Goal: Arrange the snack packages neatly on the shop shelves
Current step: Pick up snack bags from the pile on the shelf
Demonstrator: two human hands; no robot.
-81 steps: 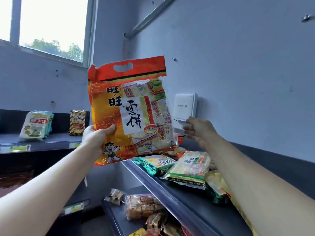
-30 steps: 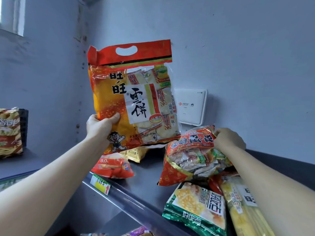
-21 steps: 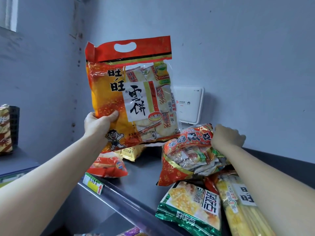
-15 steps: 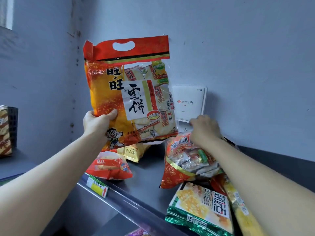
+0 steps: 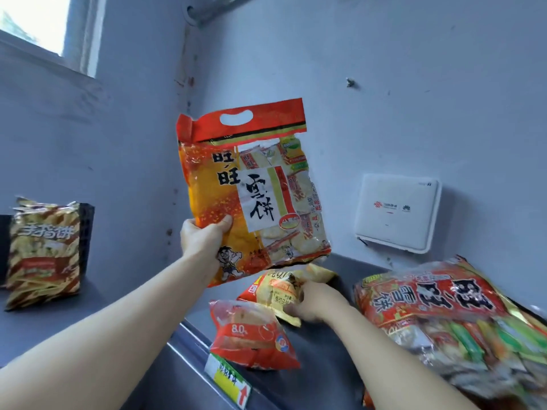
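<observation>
Shelf corner, viewed from the head camera. At 6 o'clock, nearest, a tag (image 5: 228, 383) is fixed to the front edge of the shelf (image 5: 313, 359). Just behind the tag, a red bag (image 5: 251, 335) is laid flat at the shelf front. At its 1 o'clock, just beside it, a yellow bag (image 5: 278, 287) is gripped by the right hand (image 5: 313, 301); the fingers are curled on the bag's right end, though the hand is blurred. At 4 o'clock of the view, a large red bag (image 5: 438, 303) is laid face up on other packs (image 5: 473, 350), which are blurred toward the frame edge. Above the yellow bag, at the centre, an orange bag (image 5: 254, 190) is held upright in the air, clear of the shelf, with its red top at 12 o'clock. Its lower left corner is clamped by the left hand (image 5: 204, 241): the thumb is pressed across the front, and the fingers are hidden behind. At 3 o'clock of the orange bag, a white box (image 5: 396, 214) is mounted on the wall (image 5: 384, 99). At 9 o'clock of the view, a striped bag (image 5: 44, 250) is stood upright on a side shelf (image 5: 44, 327). At 11 o'clock, a window (image 5: 38, 19) is seen.
</observation>
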